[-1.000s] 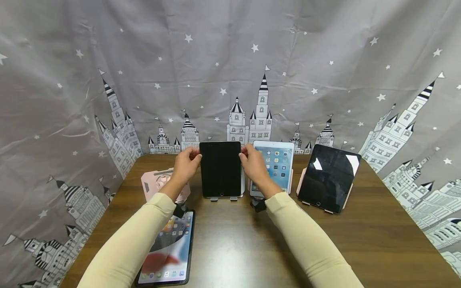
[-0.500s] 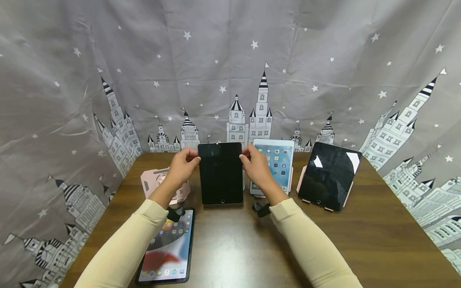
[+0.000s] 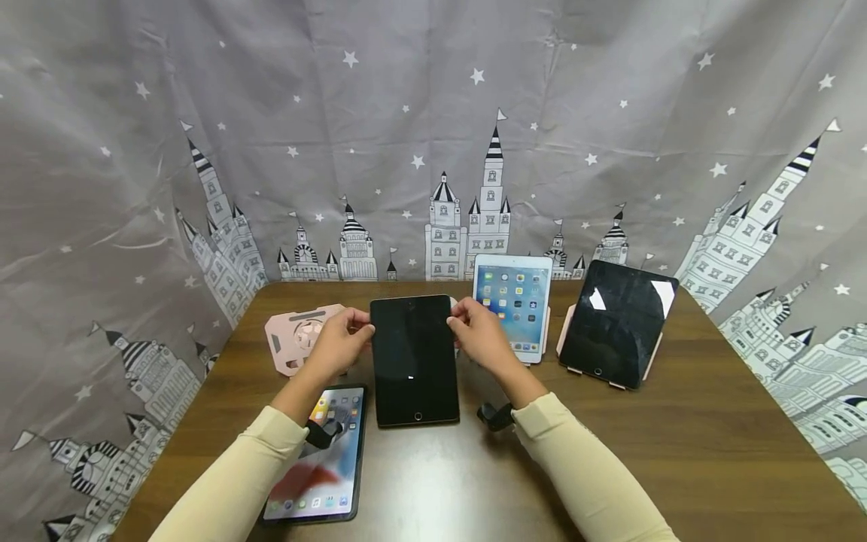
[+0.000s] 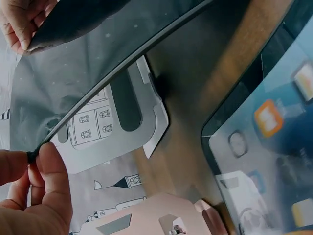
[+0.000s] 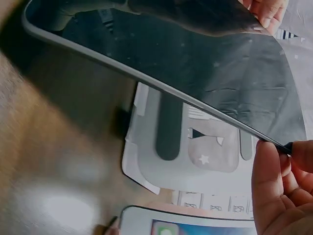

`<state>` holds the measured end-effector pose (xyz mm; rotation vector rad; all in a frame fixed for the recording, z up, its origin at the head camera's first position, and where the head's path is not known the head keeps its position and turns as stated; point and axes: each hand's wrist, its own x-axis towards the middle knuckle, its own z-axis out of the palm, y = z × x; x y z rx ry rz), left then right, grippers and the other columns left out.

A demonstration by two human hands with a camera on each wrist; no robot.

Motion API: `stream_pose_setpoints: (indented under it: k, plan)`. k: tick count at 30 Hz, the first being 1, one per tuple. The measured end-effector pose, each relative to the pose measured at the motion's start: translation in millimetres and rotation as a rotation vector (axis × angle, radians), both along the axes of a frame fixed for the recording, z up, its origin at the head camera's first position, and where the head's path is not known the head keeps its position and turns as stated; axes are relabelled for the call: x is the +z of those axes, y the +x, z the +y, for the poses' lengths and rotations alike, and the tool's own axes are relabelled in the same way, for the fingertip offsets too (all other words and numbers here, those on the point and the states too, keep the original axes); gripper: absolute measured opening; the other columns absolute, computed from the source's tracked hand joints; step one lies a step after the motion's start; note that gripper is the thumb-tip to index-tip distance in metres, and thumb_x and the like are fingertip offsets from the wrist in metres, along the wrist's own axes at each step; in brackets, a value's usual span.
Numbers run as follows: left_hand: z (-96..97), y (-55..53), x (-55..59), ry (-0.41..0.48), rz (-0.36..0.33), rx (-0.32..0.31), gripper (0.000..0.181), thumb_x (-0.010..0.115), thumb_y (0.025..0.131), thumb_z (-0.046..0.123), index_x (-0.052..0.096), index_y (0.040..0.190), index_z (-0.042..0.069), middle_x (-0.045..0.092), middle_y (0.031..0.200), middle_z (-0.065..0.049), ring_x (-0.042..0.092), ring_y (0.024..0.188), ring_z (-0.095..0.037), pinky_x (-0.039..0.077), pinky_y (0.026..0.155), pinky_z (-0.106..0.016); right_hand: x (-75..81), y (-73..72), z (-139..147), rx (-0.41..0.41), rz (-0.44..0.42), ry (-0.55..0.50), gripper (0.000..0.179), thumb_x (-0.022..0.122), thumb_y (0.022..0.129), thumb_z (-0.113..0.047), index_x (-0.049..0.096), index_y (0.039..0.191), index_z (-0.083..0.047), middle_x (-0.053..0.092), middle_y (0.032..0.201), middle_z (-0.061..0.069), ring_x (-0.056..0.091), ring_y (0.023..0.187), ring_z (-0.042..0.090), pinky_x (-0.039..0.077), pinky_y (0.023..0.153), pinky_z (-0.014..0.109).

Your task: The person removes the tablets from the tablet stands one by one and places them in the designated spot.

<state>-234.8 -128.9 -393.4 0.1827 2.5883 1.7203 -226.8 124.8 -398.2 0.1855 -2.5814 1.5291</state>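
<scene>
A black-screened tablet [image 3: 415, 365] is held in front of me by both hands, tilted back. My left hand [image 3: 341, 339] pinches its left edge near the top corner, thumb in front. At the opposite edge my right hand [image 3: 482, 335] pinches it in the same way. Behind the tablet stands a silver tablet stand [image 4: 107, 152] with cut-out slots. Both wrist views show a gap between the stand and the tablet's edge. Whether the tablet's lower edge touches the table cannot be told.
Left of the tablet is a pink stand [image 3: 287, 342]; a larger lit tablet [image 3: 325, 482] lies flat nearer me. On the right, a white tablet [image 3: 518, 301] and another black tablet [image 3: 616, 324] lean on stands. All are on the wooden table [image 3: 677, 452] before a grey curtain [image 3: 379, 113].
The tablet has come off its stand and moved towards me, lower in the head view, with both hands keeping hold of its side edges. The other tablets have stayed put.
</scene>
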Motion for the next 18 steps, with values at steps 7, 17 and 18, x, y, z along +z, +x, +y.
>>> stream_pose_setpoints:
  k: [7,17,18]
  plan:
    - [-2.4,8.6,-5.2,0.057,-0.079,-0.003,0.018,0.056,0.096,-0.003,0.057,0.112,-0.01,0.056,0.092,-0.013,0.061,0.081,-0.026,0.059,0.072,-0.035,-8.2,6.8,-3,0.029,-0.037,-0.025,0.005,0.061,0.096,-0.006,0.058,0.096,-0.003,0.058,0.077,0.007,0.059,0.058,0.016,0.054,0.053,0.029]
    - [-6.4,24.4,-22.0,0.072,-0.175,-0.012,0.015,0.052,0.097,-0.003,0.054,0.11,-0.009,0.053,0.091,-0.012,0.061,0.076,-0.02,0.059,0.071,-0.037,-20.8,22.6,-7,0.06,-0.119,-0.041,0.007,0.061,0.096,-0.003,0.056,0.092,-0.002,0.057,0.069,0.008,0.06,0.054,0.02,0.055,0.052,0.031]
    - [-6.9,25.8,-23.2,0.07,-0.18,-0.009,0.014,0.052,0.097,-0.003,0.054,0.109,-0.009,0.053,0.091,-0.012,0.061,0.076,-0.02,0.06,0.071,-0.038,-21.7,23.7,-8,0.062,-0.131,-0.039,0.007,0.062,0.096,-0.004,0.056,0.092,-0.002,0.057,0.069,0.007,0.06,0.055,0.021,0.055,0.052,0.03]
